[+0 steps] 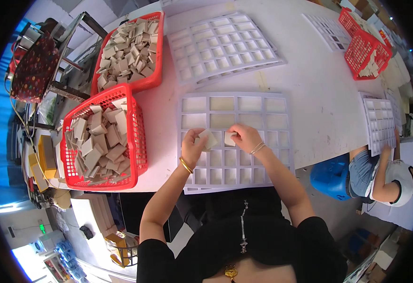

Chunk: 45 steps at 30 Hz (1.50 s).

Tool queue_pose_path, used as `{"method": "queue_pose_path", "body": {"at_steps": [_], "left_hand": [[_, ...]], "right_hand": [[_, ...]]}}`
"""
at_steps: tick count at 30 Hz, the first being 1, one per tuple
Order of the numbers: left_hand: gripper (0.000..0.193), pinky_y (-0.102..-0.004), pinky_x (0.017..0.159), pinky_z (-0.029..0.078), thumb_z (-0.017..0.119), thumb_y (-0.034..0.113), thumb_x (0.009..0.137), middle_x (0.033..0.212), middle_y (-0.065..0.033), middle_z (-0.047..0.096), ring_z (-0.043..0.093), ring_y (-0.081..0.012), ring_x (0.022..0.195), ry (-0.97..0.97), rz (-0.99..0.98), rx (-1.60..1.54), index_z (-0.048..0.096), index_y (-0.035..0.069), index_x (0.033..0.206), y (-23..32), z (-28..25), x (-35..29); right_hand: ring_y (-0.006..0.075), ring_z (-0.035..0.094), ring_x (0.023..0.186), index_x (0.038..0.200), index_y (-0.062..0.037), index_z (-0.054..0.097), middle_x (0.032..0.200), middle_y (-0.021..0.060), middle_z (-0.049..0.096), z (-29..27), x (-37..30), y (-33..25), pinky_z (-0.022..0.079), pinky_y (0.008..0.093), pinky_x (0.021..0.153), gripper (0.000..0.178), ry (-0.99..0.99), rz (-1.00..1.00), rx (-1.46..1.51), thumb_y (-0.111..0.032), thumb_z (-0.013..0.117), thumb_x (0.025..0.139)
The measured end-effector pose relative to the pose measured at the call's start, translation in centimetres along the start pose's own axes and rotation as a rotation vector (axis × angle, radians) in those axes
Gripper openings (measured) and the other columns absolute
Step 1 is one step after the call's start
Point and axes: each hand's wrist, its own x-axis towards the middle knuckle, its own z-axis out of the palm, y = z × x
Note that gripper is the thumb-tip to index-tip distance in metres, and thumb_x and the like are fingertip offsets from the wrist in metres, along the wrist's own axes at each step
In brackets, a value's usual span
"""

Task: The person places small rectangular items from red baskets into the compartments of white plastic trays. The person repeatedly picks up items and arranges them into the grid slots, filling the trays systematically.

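A white compartment tray lies in front of me at the table's near edge. Its two far rows have wide rectangular cells, and the nearer rows have small square ones. Pale flat pieces sit in many of the cells. Over the left of the tray, my left hand is closed on a few pale square tiles. My right hand pinches one pale tile at a small cell near the tray's middle. Its fingertips partly cover that tile.
Left of the tray stands a red plastic basket heaped with pale tiles; another red basket stands behind it. Stacked compartment trays lie farther back. At the far right are more red baskets, a blue stool and a person handling another tray.
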Motion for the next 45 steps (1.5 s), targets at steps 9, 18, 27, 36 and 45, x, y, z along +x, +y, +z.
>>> {"method": "queue_pose_path", "body": {"at_steps": [9, 18, 27, 36, 45], "left_hand": [[0.023, -0.0226, 0.065, 0.050, 0.059, 0.010, 0.089, 0.097, -0.0020, 0.058, 0.055, -0.0077, 0.079, 0.051, 0.187, 0.129, 0.056, 0.003, 0.111, -1.6, 1.3, 0.7], [0.031, -0.0197, 0.054, 0.042, 0.057, 0.005, 0.088, 0.099, -0.0025, 0.056, 0.050, -0.0053, 0.067, -0.187, 0.457, 0.224, 0.050, 0.003, 0.118, -0.8, 1.5, 0.3], [0.031, -0.0281, 0.064, 0.048, 0.057, 0.006, 0.085, 0.101, -0.0108, 0.061, 0.059, -0.0184, 0.075, 0.192, 0.243, 0.256, 0.048, 0.001, 0.114, 4.3, -2.4, -0.6], [0.030, -0.0310, 0.071, 0.047, 0.059, -0.001, 0.080, 0.107, -0.0127, 0.056, 0.057, -0.0252, 0.093, 0.115, 0.407, 0.527, 0.051, 0.002, 0.109, 6.7, -4.3, -2.2], [0.041, -0.0346, 0.073, 0.048, 0.061, -0.004, 0.078, 0.109, -0.0126, 0.054, 0.057, -0.0264, 0.088, -0.250, 0.519, 0.670, 0.049, 0.003, 0.116, 8.7, -1.4, 0.9]], "right_hand": [[0.0223, 0.056, 0.086, 0.080, -0.0126, 0.065, 0.086, 0.0016, 0.060, 0.8, 1.0, 0.9, 0.047, 0.0380, 0.070, 0.014, -0.062, -0.342, -0.344, -0.007, 0.067, 0.067], [0.0178, 0.058, 0.069, 0.097, -0.0073, 0.061, 0.080, 0.0045, 0.063, -0.6, 1.0, -4.1, 0.047, 0.0304, 0.064, 0.021, -0.113, -0.028, 0.349, -0.014, 0.069, 0.079], [0.0208, 0.062, 0.066, 0.086, -0.0051, 0.059, 0.077, 0.0064, 0.065, 3.8, 2.0, -1.1, 0.049, 0.0316, 0.060, 0.017, 0.044, 0.060, 0.325, -0.013, 0.070, 0.076], [0.0228, 0.053, 0.084, 0.079, -0.0169, 0.062, 0.082, 0.0027, 0.056, 3.8, 2.7, -2.0, 0.035, 0.0382, 0.081, 0.017, 0.167, -0.335, -0.336, -0.014, 0.073, 0.067], [0.0057, 0.053, 0.065, 0.105, -0.0033, 0.054, 0.092, 0.0022, 0.058, 2.5, 3.3, -5.2, 0.043, 0.0205, 0.052, 0.023, -0.116, 0.068, 1.047, -0.010, 0.066, 0.085]]}}
